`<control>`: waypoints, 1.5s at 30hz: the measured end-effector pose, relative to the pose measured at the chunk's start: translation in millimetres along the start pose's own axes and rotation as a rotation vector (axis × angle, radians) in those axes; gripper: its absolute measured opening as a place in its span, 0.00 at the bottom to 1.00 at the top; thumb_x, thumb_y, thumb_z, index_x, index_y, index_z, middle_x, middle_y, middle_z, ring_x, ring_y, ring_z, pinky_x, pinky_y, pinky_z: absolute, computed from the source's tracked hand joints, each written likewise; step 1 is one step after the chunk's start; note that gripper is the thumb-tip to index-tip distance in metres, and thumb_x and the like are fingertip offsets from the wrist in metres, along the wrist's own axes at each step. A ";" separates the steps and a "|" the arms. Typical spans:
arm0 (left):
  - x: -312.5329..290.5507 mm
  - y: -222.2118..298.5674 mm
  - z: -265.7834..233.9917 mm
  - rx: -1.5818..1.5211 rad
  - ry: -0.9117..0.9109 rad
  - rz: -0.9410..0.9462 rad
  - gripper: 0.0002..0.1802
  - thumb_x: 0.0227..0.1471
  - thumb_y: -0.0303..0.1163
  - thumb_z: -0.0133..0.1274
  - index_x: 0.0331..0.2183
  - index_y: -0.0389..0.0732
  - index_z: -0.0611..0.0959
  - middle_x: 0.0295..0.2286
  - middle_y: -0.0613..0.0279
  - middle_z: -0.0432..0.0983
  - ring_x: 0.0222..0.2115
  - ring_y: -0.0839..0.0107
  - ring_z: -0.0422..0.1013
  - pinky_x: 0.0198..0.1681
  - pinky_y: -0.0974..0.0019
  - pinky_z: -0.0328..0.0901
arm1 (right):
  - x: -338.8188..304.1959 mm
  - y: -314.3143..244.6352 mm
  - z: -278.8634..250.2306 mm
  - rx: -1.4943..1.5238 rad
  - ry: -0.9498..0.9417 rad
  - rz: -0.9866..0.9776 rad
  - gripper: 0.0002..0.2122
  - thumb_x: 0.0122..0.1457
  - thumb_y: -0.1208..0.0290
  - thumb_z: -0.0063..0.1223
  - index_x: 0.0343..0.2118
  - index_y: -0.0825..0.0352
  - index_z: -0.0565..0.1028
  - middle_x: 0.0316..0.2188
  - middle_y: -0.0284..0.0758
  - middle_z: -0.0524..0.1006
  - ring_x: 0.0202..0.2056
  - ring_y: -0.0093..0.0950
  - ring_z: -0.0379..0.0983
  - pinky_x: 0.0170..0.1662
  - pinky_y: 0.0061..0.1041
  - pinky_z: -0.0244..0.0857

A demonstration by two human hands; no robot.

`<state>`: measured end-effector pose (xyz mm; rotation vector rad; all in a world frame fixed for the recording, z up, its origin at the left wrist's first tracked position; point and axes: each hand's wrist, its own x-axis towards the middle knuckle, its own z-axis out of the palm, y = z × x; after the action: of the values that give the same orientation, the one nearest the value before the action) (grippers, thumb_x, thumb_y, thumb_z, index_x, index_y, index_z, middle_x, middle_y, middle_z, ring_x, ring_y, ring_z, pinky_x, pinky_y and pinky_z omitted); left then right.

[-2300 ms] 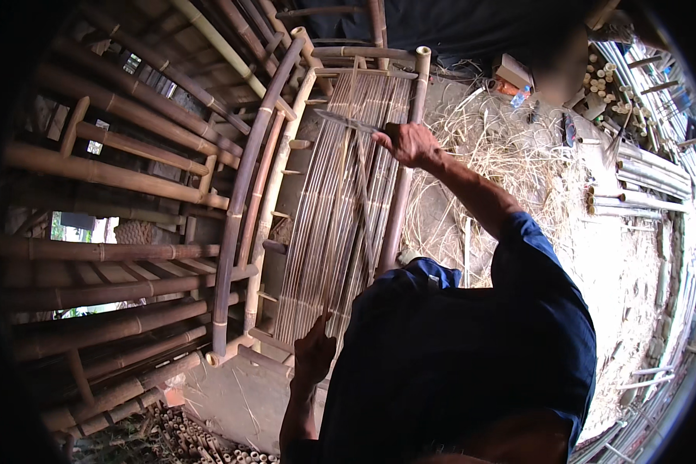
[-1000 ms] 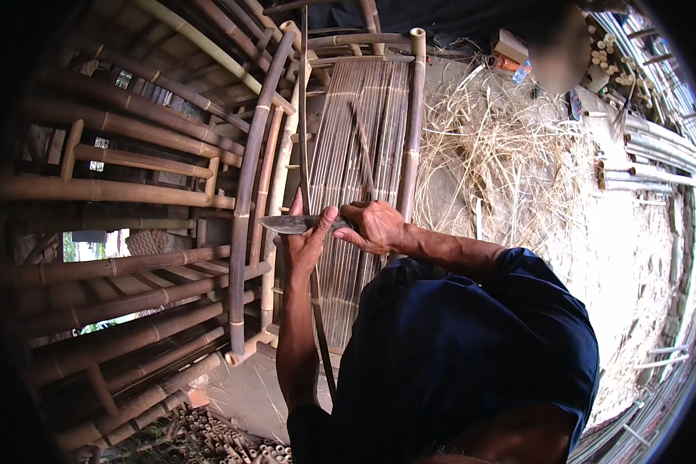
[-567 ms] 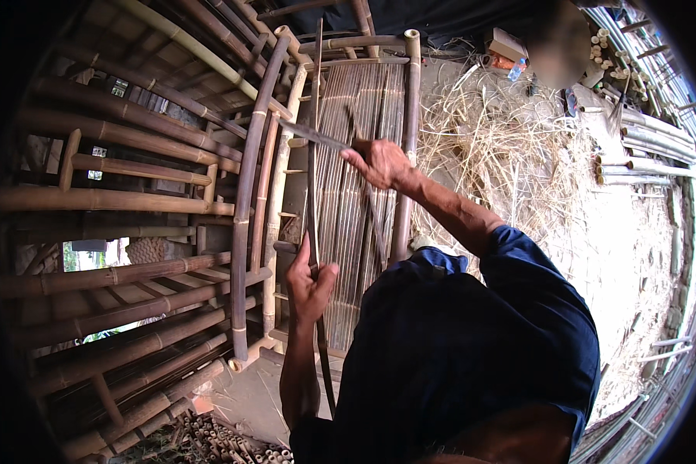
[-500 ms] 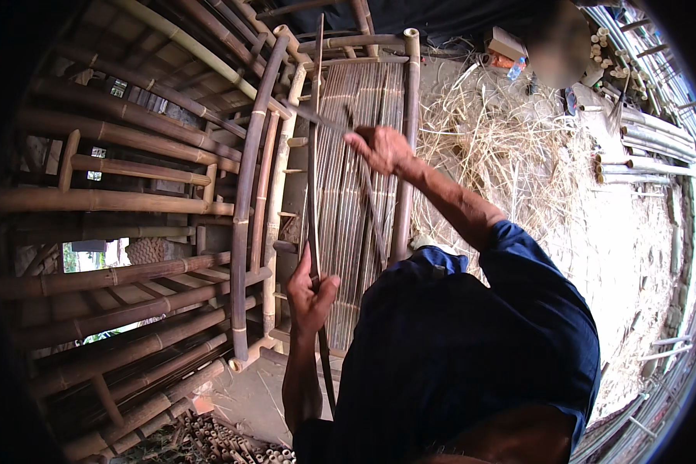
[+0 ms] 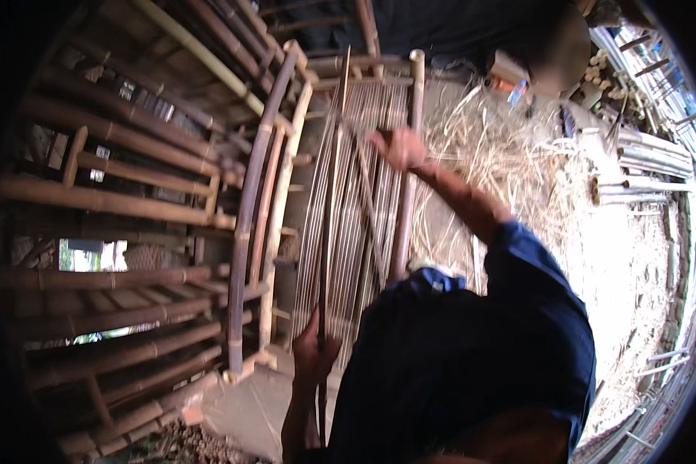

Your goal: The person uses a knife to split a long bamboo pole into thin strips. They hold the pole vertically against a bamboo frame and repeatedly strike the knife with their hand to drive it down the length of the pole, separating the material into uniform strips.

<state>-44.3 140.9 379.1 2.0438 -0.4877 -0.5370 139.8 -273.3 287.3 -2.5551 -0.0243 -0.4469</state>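
A long, narrow bamboo strip (image 5: 329, 224) runs almost straight away from me, over a bamboo-slat bench (image 5: 305, 240). My left hand (image 5: 315, 352) is closed around its nearer part, thumb on the right side, and the tail end passes down along my forearm. Farther out, my right hand (image 5: 400, 149) grips the handle of a knife (image 5: 354, 125). The knife's blurred blade points left and reaches across to the strip's far part; whether it touches cannot be made out. Another thin strip (image 5: 370, 193) lies slantwise on the slats.
Bamboo frames (image 5: 116, 197) crowd the left side. Pale shavings (image 5: 487, 162) litter the floor to the right, with bamboo poles (image 5: 649, 189) beyond. A carton (image 5: 508, 68) and a plastic bottle (image 5: 517, 93) stand far right. Cut bamboo pieces (image 5: 185, 441) lie at lower left.
My left hand and the strip have come nearer to me. The strip's far end has swung right, and my right hand with the knife has shifted slightly right.
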 end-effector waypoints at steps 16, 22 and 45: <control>-105.1 -25.3 -17.2 0.107 0.010 -0.186 0.40 0.39 0.25 0.61 0.58 0.40 0.72 0.11 0.65 0.61 0.13 0.80 0.61 0.20 0.71 0.60 | 41.8 137.5 -71.7 0.209 0.242 0.548 0.40 0.59 0.31 0.34 0.31 0.73 0.80 0.32 0.60 0.77 0.43 0.56 0.74 0.46 0.47 0.66; -51.8 -9.3 -26.7 0.224 0.336 0.132 0.23 0.53 0.30 0.53 0.51 0.36 0.79 0.13 0.74 0.63 0.13 0.85 0.58 0.17 0.72 0.55 | 34.9 104.4 -72.5 0.555 0.314 0.702 0.41 0.56 0.27 0.36 0.14 0.71 0.71 0.14 0.42 0.72 0.20 0.33 0.73 0.27 0.36 0.66; 118.3 2.6 -15.6 -0.543 0.112 -0.218 0.32 0.59 0.34 0.55 0.62 0.40 0.65 0.13 0.80 0.57 0.10 0.89 0.50 0.11 0.78 0.46 | -82.0 -145.9 61.4 0.230 -0.160 -0.163 0.34 0.62 0.35 0.34 0.39 0.68 0.75 0.11 0.44 0.71 0.16 0.40 0.73 0.20 0.39 0.65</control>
<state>61.5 87.0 367.5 1.5966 -0.0371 -0.6043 65.7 -111.1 286.5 -2.3634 -0.3262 -0.2809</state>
